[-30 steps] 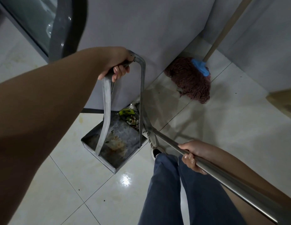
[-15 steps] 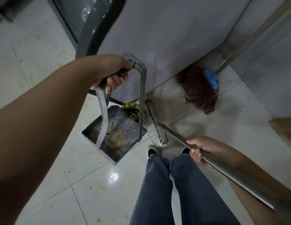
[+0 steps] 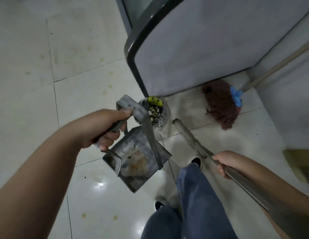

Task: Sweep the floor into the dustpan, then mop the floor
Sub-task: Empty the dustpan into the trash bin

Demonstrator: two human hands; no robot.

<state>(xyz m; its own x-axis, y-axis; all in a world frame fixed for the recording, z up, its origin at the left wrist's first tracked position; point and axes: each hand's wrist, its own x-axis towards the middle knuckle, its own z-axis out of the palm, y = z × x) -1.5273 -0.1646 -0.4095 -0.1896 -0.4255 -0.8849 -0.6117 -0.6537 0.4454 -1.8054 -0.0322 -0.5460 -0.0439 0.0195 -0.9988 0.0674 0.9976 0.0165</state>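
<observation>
Dustpan (image 3: pixel 138 159), one grey metal tray with a stained bed, hangs tilted above the floor (image 3: pixel 38 83) at centre frame, carried by its bail handle. The floor is pale glossy tile with dark grout lines, scattered yellowish spots at left and bottom, and a bright ceiling reflection below the pan. Your left hand (image 3: pixel 100 128) reaches in from the left edge, forearm extended, fingers curled tight around the handle grip, thumb toward the top bar. Just beyond the pan, a heap of debris (image 3: pixel 154 109) with a yellow-green scrap sits in a crumpled wrapper by the cabinet corner; whether it rests in the pan or on the tile cannot be told. One grey cabinet (image 3: pixel 210 49) with a dark rounded edge fills the upper right. One mop (image 3: pixel 221 104), reddish-brown strands, blue collar, pale pole, rests on the tile beside the cabinet base. One broom (image 3: pixel 190 135) slants down from lower right, its narrow head on the floor between the debris and the mop. Your right hand (image 3: pixel 224 163) wraps the metal shaft, fingers closed around it. Two blue trouser legs (image 3: pixel 193 195) and two shoes show at bottom centre.
</observation>
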